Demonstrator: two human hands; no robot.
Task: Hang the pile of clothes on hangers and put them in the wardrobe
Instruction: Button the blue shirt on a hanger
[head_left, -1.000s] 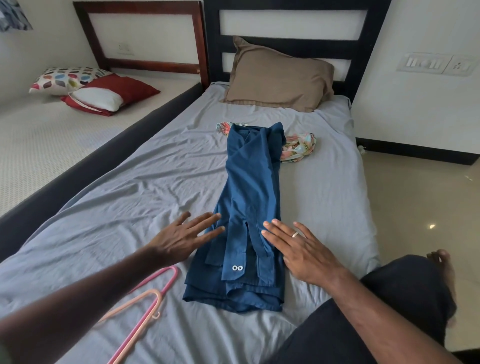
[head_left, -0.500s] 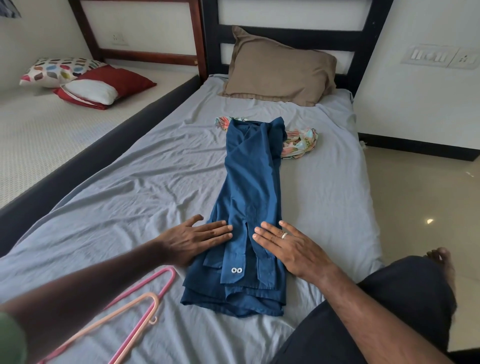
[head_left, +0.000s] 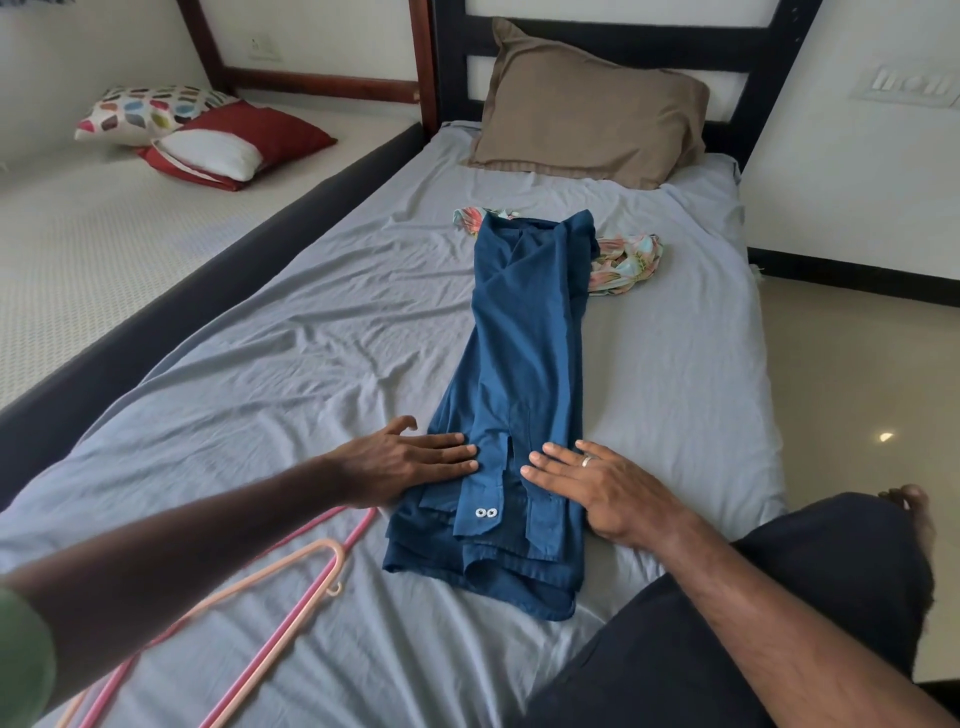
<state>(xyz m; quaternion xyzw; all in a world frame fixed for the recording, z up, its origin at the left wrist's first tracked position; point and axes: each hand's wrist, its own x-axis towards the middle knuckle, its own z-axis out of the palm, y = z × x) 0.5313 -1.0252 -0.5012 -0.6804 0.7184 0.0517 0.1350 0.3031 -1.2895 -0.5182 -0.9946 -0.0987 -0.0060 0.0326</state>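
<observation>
The blue shirt (head_left: 524, 374) lies lengthwise, collar far, hem near; left hand (head_left: 402, 465) and right hand (head_left: 597, 486) press flat on it, fingers straight, gripping nothing; hangers (head_left: 291, 597) lie nearer the left hand.

On the grey bed sheet (head_left: 311, 364) lie two garments, two hangers and one pillow; three more pillows lie left of it.

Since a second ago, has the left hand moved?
Yes. The left hand slid right, from the sheet beside the blue shirt onto it, nearer the cuff buttons.
</observation>
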